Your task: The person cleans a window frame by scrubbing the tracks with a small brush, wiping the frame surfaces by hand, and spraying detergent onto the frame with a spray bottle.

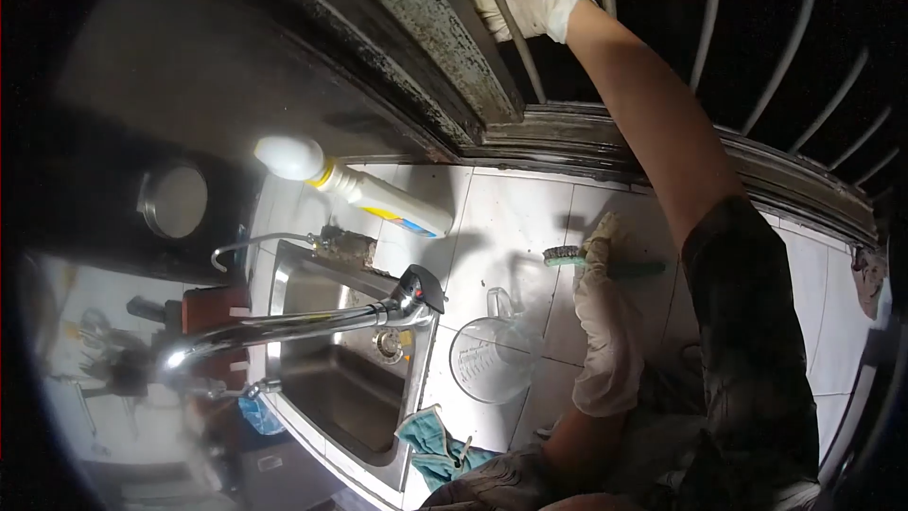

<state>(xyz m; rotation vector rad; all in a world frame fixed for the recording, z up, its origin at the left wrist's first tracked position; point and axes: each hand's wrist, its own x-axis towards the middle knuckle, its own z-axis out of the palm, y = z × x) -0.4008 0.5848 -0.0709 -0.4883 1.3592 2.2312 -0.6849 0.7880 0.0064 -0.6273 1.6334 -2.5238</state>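
Observation:
My left hand (605, 255), in a pale glove, is closed around a green scrub brush (639, 269) with dark bristles, low over the white tiled counter (553, 388). Up at the top, my right hand (530, 5) in a white glove reaches past the metal bars. Its fingers bend around the edge of the worn window frame (445, 47); a bar partly covers them. A clear measuring jug (492, 360) stands on the tiles near my left forearm. Left of it, a white bottle with a yellow collar (378, 197) leans at a slant in the view.
A steel sink (355, 402) with a chrome faucet (293, 326) lies at left. A teal cloth (430, 445) hangs over the counter by the sink's corner. Curved window bars (709, 19) line the dark opening above the grimy sill (577, 137). A red-brown object (213, 312) is beyond the sink.

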